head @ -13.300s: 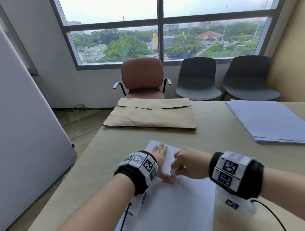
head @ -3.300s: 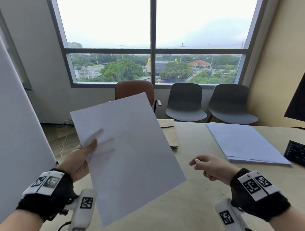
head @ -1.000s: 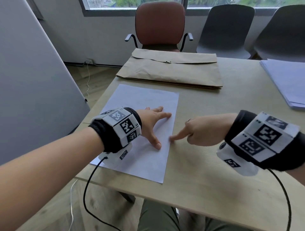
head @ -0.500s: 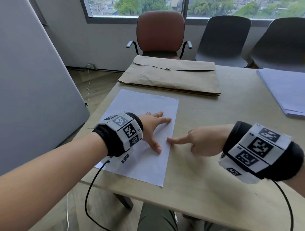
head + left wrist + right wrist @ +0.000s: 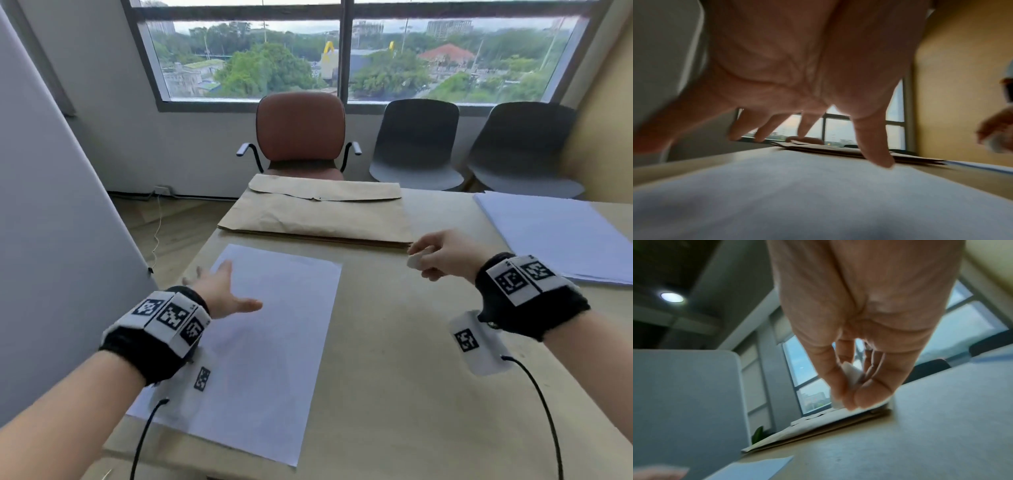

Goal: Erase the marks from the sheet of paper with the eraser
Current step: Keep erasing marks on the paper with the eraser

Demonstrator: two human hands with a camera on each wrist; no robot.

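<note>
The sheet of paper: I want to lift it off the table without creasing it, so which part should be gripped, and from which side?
Probably the near edge of the sheet of paper. It lies flat on the table, so nothing sticks up to grasp, but its near corner looks to sit at the table's near edge. Come from the near side, thumb on top, fingers under. The left hand is free; the right hand holds the eraser.

Black wristbands (image 5: 154, 337) with checkered tags, seemingly cabled.
</note>
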